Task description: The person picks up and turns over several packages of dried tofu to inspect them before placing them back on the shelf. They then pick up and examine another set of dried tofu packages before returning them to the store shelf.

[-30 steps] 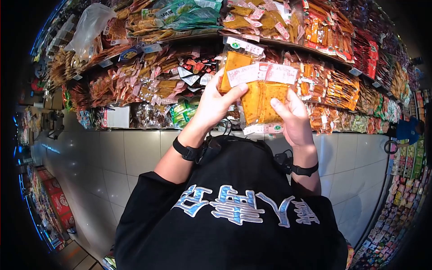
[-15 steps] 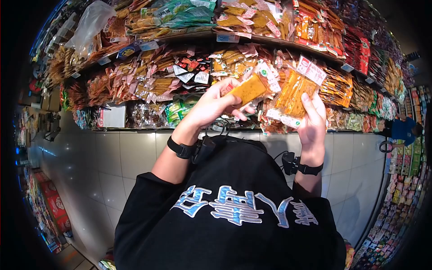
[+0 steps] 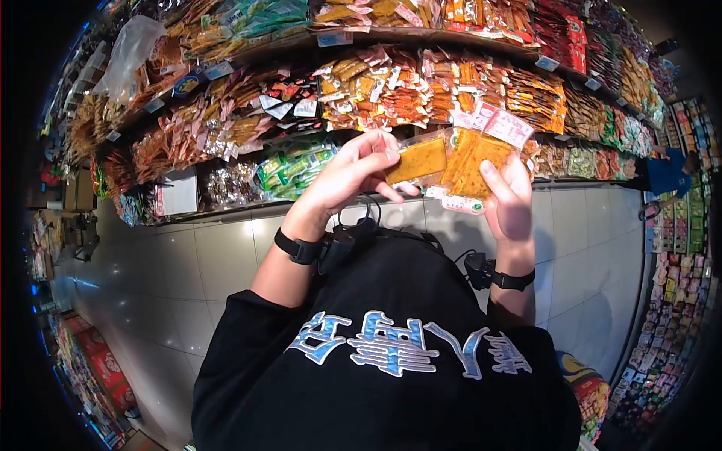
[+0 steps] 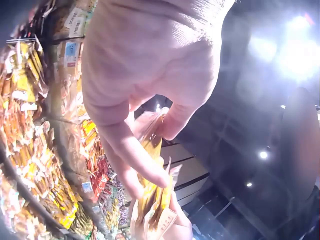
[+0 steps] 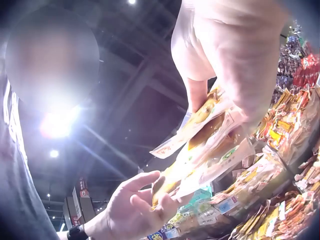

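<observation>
Packet (image 3: 418,159) of orange snack is in the grip of the left hand (image 3: 353,177), pinched at its left end between the thumb and the curled fingertips. It is a long, flat pouch of clear, shiny plastic. The food inside is a smooth orange-yellow slab with straight edges. The packet is held in the air in front of the shelves (image 3: 376,36), almost level, with its free end pointing to the right hand (image 3: 508,199).

The right hand's grip is closed on a bundle (image 3: 474,169) of similar pouches. The thumb presses on the front and the other fingers are behind. These pouches are wider, and their orange contents look rougher and more grainy. White and pink paper labels (image 3: 502,124) are at their upper edge. The packet and the bundle are just beside each other; I cannot tell if they touch.

The shelves behind are curved rows, full of crinkled plastic bags in orange, red, brown and green. Under them there are glossy grey tiles (image 3: 218,255). The person wears a black sweater (image 3: 391,391) with pale blue print and a black band (image 3: 297,248) on each wrist.
</observation>
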Motion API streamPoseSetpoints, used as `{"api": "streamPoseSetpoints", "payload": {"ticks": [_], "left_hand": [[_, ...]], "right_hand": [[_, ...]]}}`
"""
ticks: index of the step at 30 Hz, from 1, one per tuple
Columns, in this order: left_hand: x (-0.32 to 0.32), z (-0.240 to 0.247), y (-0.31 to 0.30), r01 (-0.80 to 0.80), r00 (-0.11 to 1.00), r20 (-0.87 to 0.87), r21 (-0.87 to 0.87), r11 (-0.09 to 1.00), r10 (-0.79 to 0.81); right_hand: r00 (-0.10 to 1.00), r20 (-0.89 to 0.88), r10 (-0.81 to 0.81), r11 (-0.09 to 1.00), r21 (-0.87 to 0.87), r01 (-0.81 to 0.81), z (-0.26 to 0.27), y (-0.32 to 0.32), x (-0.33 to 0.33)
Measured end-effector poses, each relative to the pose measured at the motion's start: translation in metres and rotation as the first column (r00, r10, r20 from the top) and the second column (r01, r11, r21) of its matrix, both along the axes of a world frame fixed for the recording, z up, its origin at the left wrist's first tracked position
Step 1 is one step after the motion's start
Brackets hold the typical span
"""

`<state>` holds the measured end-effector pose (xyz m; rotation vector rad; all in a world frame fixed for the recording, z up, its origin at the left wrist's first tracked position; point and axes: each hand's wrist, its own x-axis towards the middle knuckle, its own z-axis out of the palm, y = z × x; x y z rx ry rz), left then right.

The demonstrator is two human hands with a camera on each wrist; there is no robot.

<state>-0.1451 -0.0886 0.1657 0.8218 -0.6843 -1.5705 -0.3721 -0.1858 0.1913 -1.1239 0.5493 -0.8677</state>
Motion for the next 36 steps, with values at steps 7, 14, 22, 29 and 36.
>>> {"api": "streamPoseSetpoints", "payload": {"ticks": [7, 14, 22, 29, 36], "left_hand": [[-0.06, -0.022, 0.031, -0.24, 0.952, -0.166, 0.125, 0.963, 0.259], [-0.093, -0.019, 0.07, -0.276, 0.932, -0.249, -0.014, 0.961, 0.264], [-0.103, 0.013, 0.131, -0.406, 0.9, -0.238, -0.159, 0.9, 0.365], [-0.072, 0.001, 0.19, -0.532, 0.825, -0.274, -0.086, 0.842, 0.494], [-0.015, -0.013, 0.221, -0.601, 0.755, -0.352, -0.034, 0.798, 0.553]], "right_hand": [[0.946, -0.317, 0.07, 0.838, -0.496, -0.228, -0.005, 0.059, -0.062], [0.933, -0.355, 0.056, 0.219, -0.908, -0.358, 0.009, 0.114, -0.086], [0.871, -0.397, 0.288, 0.543, -0.681, -0.49, -0.01, 0.158, -0.095], [0.894, -0.199, 0.402, 0.843, -0.301, -0.446, -0.026, 0.173, -0.093], [0.972, 0.011, 0.235, 0.968, -0.097, -0.233, -0.029, 0.169, -0.028]]}}
